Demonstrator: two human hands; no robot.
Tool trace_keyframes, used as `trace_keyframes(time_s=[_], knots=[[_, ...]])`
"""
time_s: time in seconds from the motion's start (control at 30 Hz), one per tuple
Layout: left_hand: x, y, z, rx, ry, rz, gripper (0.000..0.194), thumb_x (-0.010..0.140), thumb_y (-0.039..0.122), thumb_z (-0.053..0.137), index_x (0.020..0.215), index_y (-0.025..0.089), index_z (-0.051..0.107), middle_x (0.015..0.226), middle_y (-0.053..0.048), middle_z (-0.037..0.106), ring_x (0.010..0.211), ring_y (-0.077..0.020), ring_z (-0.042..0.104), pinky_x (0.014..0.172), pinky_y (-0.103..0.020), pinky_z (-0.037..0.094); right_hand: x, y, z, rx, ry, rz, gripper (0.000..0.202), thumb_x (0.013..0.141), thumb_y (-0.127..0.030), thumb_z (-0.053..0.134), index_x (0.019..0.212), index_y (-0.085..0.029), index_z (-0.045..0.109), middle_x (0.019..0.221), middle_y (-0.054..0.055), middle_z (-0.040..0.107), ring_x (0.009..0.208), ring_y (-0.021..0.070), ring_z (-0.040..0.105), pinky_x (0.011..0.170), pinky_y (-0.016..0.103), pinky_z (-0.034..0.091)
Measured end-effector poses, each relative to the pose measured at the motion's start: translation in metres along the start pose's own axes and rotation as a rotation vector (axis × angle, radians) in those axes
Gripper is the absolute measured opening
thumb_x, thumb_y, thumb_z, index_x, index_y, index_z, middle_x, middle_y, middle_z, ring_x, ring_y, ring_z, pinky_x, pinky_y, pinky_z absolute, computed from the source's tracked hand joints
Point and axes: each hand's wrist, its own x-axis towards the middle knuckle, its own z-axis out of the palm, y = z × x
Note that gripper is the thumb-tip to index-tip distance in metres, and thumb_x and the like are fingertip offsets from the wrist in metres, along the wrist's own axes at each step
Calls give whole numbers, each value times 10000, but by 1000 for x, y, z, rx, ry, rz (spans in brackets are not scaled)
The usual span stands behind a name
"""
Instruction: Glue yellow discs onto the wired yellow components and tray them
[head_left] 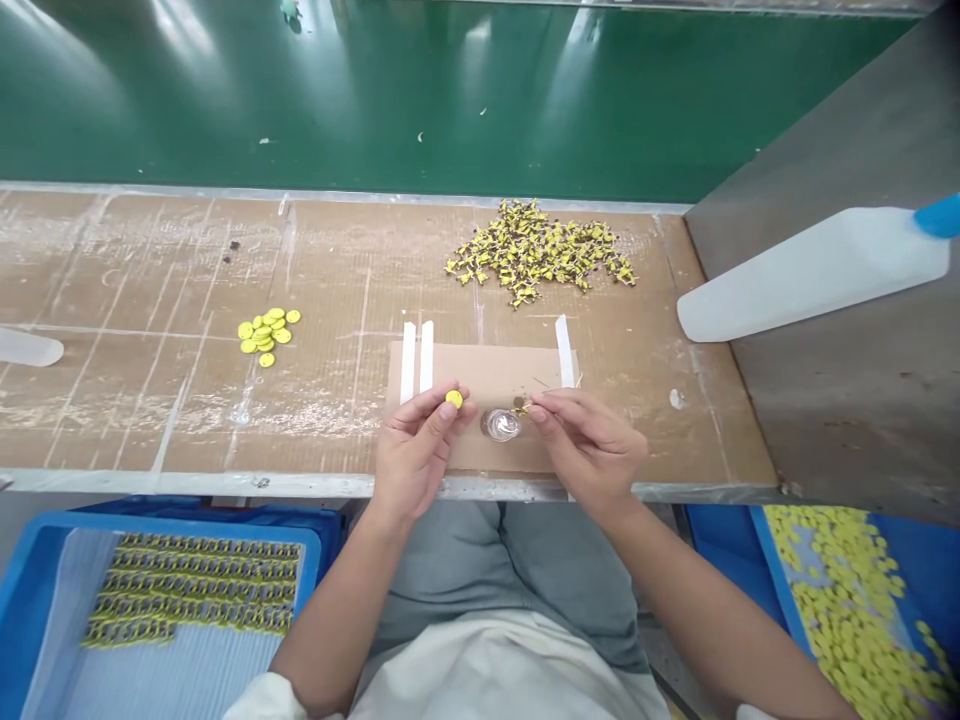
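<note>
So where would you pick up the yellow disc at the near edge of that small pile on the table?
Probably by opposite edges, thumb and forefinger coming from the near side: the front disc is round and lies flat, with the other discs beyond it. The left hand grips a similar disc.

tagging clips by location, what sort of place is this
Probably a factory hand-assembly station: small yellow-and-dark figures lie heaped on the workbench, the blue bin at left holds similar pieces in rows, and a green conveyor-like surface runs behind.
</note>
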Motion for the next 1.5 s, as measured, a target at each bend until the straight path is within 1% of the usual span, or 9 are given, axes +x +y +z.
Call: trace_keyframes(time_s=[0.13, 0.27, 0.63, 0.9, 1.1, 1.23, 1.37, 1.5], knots=[[-2, 0, -2, -18, -37, 20, 231, 728, 230, 844, 950, 192, 797, 941, -47, 793, 815, -123, 736, 886, -256, 596, 1, 0, 2, 6, -24, -81, 233, 846, -117, 718, 1026, -259, 757, 907, 36, 747, 795, 180, 714, 709, 318, 606], [-2, 0, -2, -32, -43, 26, 231, 717, 229, 850, 939, 188, 798, 932, -38, 792, 809, -115, 734, 877, -241, 598, 1, 2, 2, 4, -29, -119, 263, 836, -88, 717, 1035, -257, 747, 907, 43, 743, 798, 187, 712, 714, 333, 603], [-1, -1, -3, -36, -55, 24, 223, 731, 234, 838, 948, 195, 797, 934, -46, 789, 814, -124, 738, 888, -261, 588, 3, 0, 2, -20, -54, -227, 317, 819, -27, 702, 1038, -252, 742, 870, 36, 722, 762, 171, 690, 660, 316, 590], [-1, 0, -5, -54, -85, 19, 214, 751, 216, 823, 962, 194, 795, 944, -42, 790, 828, -124, 743, 896, -250, 588, 4, -2, 3, -28, -62, -271, 320, 815, -17, 700, 1037, -245, 736, 873, 46, 722, 773, 178, 696, 667, 329, 602], [-1, 1, -5, -58, -89, 15, 198, 764, 210, 813, 960, 193, 795, 946, -40, 790, 824, -117, 742, 898, -242, 591, 4, -1, 4, -66, -64, -276, 259, 839, -68, 698, 1023, -247, 734, 860, 45, 723, 757, 182, 696, 651, 337, 605], [-1, 1, -5, -59, -88, 14, 201, 762, 211, 814, 961, 195, 795, 942, -39, 791, 818, -117, 743, 888, -238, 596, 3, -4, 1, -49, -49, -260, 300, 833, -43, 695, 1044, -254, 730, 861, 37, 714, 755, 173, 688, 640, 321, 591], [0, 0, -5, -55, -93, 14, 195, 771, 210, 804, 966, 196, 794, 948, -41, 790, 822, -120, 743, 892, -244, 595, 3, -5, -5, -103, -16, -273, 320, 840, -43, 684, 1066, -265, 726, 866, 34, 714, 759, 173, 686, 658, 318, 589], [0, 0, -6, -41, -79, 15, 203, 764, 219, 808, 965, 200, 794, 951, -41, 789, 821, -124, 741, 897, -257, 592, 3, -1, -8, -132, -52, -307, 354, 848, -51, 672, 1121, -274, 713, 880, 41, 706, 769, 178, 688, 660, 322, 586]])
